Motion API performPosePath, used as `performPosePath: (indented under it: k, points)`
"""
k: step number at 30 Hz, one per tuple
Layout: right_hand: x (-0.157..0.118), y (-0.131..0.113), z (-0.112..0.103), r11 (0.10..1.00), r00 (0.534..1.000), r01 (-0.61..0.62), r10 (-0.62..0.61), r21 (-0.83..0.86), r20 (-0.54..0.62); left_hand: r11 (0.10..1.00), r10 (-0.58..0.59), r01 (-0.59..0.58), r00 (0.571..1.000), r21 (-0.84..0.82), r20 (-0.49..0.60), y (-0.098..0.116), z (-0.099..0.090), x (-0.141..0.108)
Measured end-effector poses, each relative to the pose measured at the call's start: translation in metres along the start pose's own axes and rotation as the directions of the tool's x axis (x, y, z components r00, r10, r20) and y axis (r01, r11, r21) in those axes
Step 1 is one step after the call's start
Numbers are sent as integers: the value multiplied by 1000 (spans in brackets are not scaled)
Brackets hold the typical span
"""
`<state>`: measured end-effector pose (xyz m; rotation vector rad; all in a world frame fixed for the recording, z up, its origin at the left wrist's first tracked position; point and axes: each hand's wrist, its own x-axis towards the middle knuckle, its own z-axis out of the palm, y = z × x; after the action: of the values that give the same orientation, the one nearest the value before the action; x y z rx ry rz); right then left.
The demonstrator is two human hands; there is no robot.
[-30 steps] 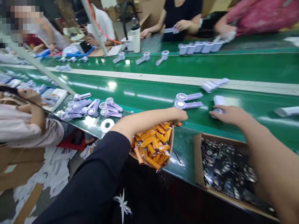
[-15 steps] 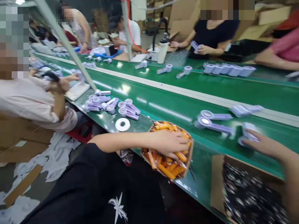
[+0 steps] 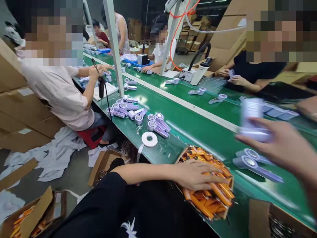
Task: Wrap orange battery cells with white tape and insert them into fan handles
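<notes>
My left hand [image 3: 195, 175] lies palm down, fingers spread, on a cardboard box full of orange cylindrical batteries [image 3: 205, 208]. Raised over the belt at the right, my right hand [image 3: 279, 138] grips a lavender handheld fan body [image 3: 252, 115], blurred by motion. Below that hand, two more lavender fan bodies [image 3: 257, 170] lie on the green belt, partly covered by my wrist. A group of similar fan bodies [image 3: 128, 109] with round heads and flat handles rests at the table's left part.
A white tape roll [image 3: 149, 139] lies at the table edge. At lower right stands a carton of small dark parts [image 3: 259, 215]. A co-worker [image 3: 59, 89] sits at left beside a metal post [image 3: 114, 49]; others work across the belt [image 3: 178, 109]. Cartons and white cloths [image 3: 56, 148] cover the floor.
My right hand has lifted a fan body off the belt and raised it. My left hand stays on the batteries, its fingers straighter. The view has swung to the right-hand things shifting rightward.
</notes>
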<state>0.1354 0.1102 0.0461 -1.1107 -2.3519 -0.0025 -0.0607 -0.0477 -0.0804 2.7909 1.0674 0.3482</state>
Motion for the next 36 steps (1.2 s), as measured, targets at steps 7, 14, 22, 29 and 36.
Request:
performPosePath:
  k: [7,14,22,29,36]
  points:
    - [61,-247,169,752,551,653,-554,92,624,985,-147,116,952,-130,-268,13,27,-39]
    - [83,-310,244,707,575,704,-519,-60,633,704,-710,537,516,-465,-480,-41,18,-163]
    - [92,-179,134,812,690,572,-399,-117,604,331,-860,757,-3,-563,-510,-131,23,-269]
    - [59,79,34,881,904,-66,251,-468,345,906,-421,359,695,-226,-583,-111,25,-158]
    - [-73,291,1,476,481,-845,875,-242,42,927,341,-368,905,-66,-253,-3,-5,40]
